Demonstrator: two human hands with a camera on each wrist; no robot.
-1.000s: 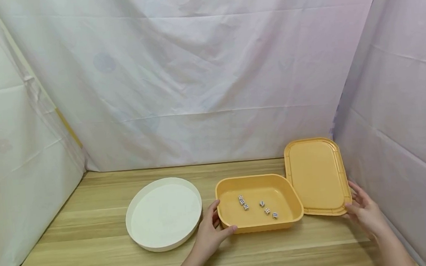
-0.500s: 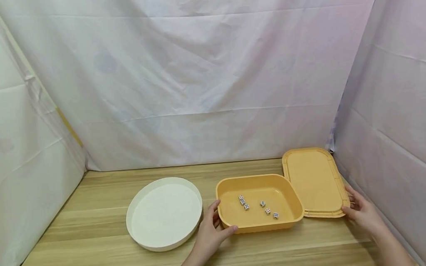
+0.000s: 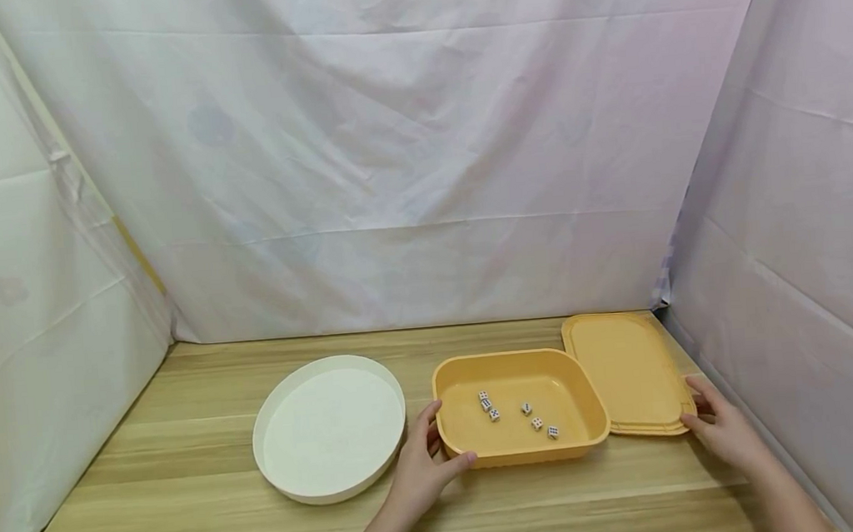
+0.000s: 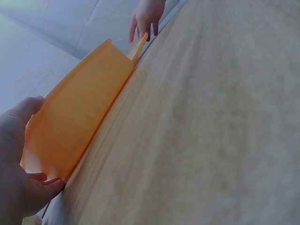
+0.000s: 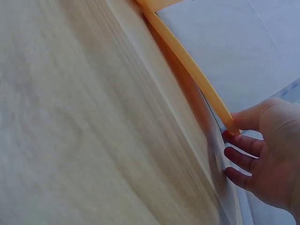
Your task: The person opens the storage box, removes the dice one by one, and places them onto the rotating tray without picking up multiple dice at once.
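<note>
My left hand (image 3: 420,471) holds the near left corner of a yellow plastic box (image 3: 520,457), thumb at the front rim and fingers round the left side. Inside the box lie several small white dice (image 3: 537,424), in two loose rows. At the right, my right hand (image 3: 727,430) pinches the near right corner of a flat yellow lid (image 3: 626,367). The lid lies low beside the box, its left edge partly hidden behind the box. In the right wrist view a dark gap shows under the edge of the lid (image 5: 197,77), with the thumb on top and other fingers below.
A round white tray (image 3: 333,492) stands on the wooden table (image 3: 167,503), left of my left hand. A pale cloth (image 3: 427,274) hangs along the table's back edge, and another cloth wall (image 3: 815,335) stands close to my right hand.
The lid has come down from a tilted position to nearly flat, its far edge sinking toward the table. My right hand moved slightly left with it. My left hand and the box stayed put.
</note>
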